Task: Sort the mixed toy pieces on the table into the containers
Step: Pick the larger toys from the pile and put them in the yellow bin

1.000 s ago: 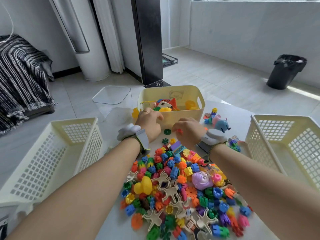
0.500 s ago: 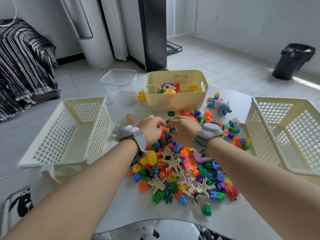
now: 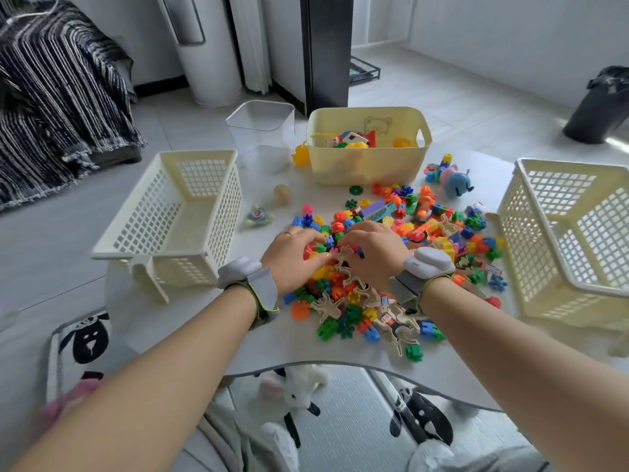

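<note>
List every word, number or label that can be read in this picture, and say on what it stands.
No text can be read.
The yellow bin bears only a drawn bear face, without letters.
The flat wooden figures carry printed pictures; any writing on them is too small to read.

The interlocking toy pieces (image 3: 394, 229) are gleaming as glossy plastic, the flat figure cut-outs (image 3: 328, 306) among them looking like pale matt wood. The left lattice basket (image 3: 170, 212), right lattice basket (image 3: 561, 240) and yellow bin (image 3: 367, 166) are showing smooth plastic; the white table (image 3: 265, 342) is looking smooth, faintly sheened.
</note>
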A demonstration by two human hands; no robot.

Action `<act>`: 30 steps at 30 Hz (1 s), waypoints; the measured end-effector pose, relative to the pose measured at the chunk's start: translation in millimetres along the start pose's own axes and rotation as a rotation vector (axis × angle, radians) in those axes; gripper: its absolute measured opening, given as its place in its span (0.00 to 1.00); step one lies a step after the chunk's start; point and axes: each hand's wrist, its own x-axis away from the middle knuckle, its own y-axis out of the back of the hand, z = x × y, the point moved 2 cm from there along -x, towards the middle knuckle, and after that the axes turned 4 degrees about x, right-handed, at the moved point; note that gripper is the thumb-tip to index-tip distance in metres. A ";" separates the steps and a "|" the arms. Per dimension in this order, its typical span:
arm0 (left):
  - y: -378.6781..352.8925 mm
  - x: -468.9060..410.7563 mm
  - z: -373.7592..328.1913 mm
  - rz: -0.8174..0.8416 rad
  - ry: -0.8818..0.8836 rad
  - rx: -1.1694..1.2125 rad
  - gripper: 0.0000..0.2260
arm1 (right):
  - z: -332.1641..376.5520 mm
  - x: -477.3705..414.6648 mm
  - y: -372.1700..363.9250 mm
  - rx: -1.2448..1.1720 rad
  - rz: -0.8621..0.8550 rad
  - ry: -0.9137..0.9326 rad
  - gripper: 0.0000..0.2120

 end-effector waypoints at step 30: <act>26.0 -50.2 -5.9 0.029 0.074 0.264 0.26 | 11.4 -54.3 3.9 -0.208 -0.034 -0.017 0.29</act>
